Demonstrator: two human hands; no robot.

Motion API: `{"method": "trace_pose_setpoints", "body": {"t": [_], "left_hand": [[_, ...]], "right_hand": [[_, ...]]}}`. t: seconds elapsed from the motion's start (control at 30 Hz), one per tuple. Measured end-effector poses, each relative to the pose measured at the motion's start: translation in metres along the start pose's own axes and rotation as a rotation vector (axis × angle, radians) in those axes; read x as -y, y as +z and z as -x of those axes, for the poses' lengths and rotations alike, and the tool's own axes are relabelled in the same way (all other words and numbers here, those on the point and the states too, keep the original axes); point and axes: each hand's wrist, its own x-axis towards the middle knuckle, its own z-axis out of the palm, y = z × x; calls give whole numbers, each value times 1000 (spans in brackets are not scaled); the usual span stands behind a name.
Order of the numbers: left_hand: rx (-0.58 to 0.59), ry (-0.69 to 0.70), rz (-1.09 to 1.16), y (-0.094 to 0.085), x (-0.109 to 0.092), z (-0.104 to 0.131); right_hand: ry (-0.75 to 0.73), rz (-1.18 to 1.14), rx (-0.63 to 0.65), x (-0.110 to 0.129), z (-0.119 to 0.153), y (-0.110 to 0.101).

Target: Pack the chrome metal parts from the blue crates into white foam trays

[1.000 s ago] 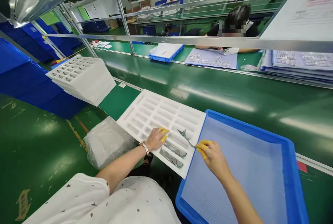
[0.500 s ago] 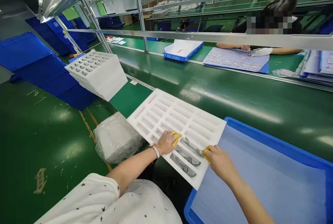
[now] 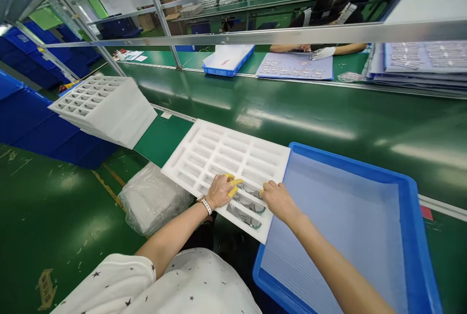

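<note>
A shiny grey part [image 3: 252, 191] is lying in a slot of the white foam tray [image 3: 275, 149], toward the tray's five o'clock. The right hand [image 3: 280, 201] is curling its fingers at the part's three-o'clock end; the left hand [image 3: 218, 191] is resting at nine. Whether either is grasping it, I cannot tell. Two similar parts [image 3: 249, 205] are lying at its six o'clock.

lower left: glossy green floor [image 3: 44, 236], yellow floor line [image 3: 107, 190] | centre: green workbench [image 3: 215, 119], pale light reflections [image 3: 302, 124] | top: long aluminium rail [image 3: 233, 38], slanted metal post [image 3: 159, 12]
</note>
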Motion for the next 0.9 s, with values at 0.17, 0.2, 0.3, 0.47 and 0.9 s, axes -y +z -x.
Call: {"method": "trace_pose_setpoints", "body": {"t": [0.17, 0.2, 0.3, 0.47, 0.9], "left_hand": [[-28, 11, -45, 0, 2, 0], [-34, 13, -50, 0, 3, 0], [-43, 32, -52, 0, 10, 0], [-32, 46, -70, 1, 21, -6], [-13, 63, -91, 0, 28, -30]], "right_hand": [[163, -127, -6, 11, 2, -8], [227, -185, -57, 13, 12, -4], [479, -454, -312, 32, 75, 30], [1092, -1051, -217, 116, 228, 131], [1936, -2061, -1121, 166, 139, 169]]}}
